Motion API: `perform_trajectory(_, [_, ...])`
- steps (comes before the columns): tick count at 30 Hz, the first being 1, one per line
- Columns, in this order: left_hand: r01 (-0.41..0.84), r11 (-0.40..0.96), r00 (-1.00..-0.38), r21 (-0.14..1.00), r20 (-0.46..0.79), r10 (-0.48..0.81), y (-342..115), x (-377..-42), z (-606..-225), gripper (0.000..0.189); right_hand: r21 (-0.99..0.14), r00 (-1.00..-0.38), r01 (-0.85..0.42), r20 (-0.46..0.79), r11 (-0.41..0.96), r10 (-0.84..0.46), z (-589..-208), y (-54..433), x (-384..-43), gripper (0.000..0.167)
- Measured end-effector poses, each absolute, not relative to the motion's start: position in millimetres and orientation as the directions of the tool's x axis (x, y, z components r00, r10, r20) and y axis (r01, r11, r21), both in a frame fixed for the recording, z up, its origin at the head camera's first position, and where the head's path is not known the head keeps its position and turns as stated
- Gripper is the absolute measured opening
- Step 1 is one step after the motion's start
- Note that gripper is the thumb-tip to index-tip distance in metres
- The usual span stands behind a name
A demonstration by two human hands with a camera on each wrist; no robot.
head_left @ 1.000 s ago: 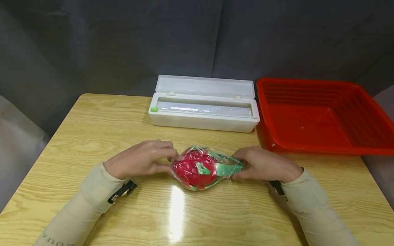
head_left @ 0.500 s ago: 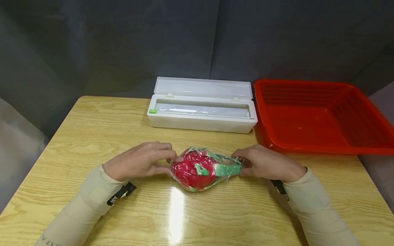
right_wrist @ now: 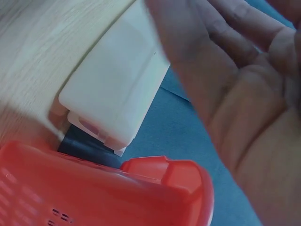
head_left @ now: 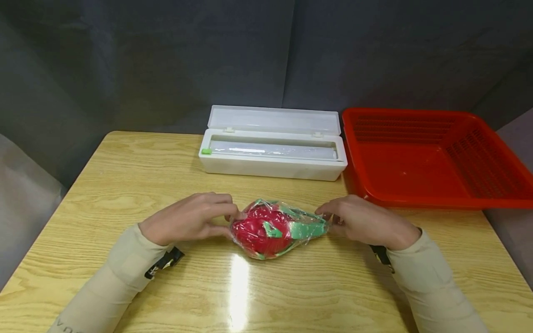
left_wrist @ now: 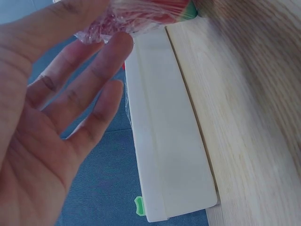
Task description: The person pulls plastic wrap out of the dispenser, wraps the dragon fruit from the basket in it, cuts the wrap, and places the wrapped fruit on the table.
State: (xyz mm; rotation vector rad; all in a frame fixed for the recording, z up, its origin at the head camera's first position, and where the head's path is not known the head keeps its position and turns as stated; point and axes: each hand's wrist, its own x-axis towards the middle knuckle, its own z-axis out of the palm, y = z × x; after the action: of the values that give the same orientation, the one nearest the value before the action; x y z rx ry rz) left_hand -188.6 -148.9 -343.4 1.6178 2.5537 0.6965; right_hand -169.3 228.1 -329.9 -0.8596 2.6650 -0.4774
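A red and green dragon fruit (head_left: 266,231), wrapped in clear, crinkled cling film, lies on its side on the wooden table. At its red end my left hand (head_left: 195,217) pinches the film between thumb and index finger. The left wrist view shows gathered cling film (left_wrist: 99,28) at that thumb, with the other fingers of my left hand (left_wrist: 70,103) loosely bent below. My right hand (head_left: 364,222) is at the pointed green end, its bent fingers pinching the film there. In the right wrist view the fingertips of my right hand (right_wrist: 235,89) fall outside the picture.
Behind the fruit stands a long white cling film dispenser (head_left: 272,169), lid raised, with a film roll (head_left: 270,149) inside and a green slider (head_left: 206,151) at its left. A red plastic basket (head_left: 416,201) stands at the right. Dark cloth (head_left: 166,69) hangs behind the table.
My right hand has shifted slightly right at the green end, and its thumb shows less below the film. My left hand and the fruit hold nearly still; the view has drifted slightly.
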Motion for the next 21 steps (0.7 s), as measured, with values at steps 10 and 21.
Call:
perform_trajectory(10, [0.862,0.339,-0.440,0.376,0.226,0.869,-148.8,-188.2,-345.7,0.022,-0.404,-0.805,-0.500,-0.110,0.766,-0.583,-329.5,227.2,-168.0,0.023])
perform_trajectory(21, [0.836,0.362,-0.469,0.412,0.194,0.862,-148.3,-188.8,-345.9,0.022,-0.409,-0.810,-0.537,0.003,0.738,-0.587,-332.4,224.8,-168.1,0.010])
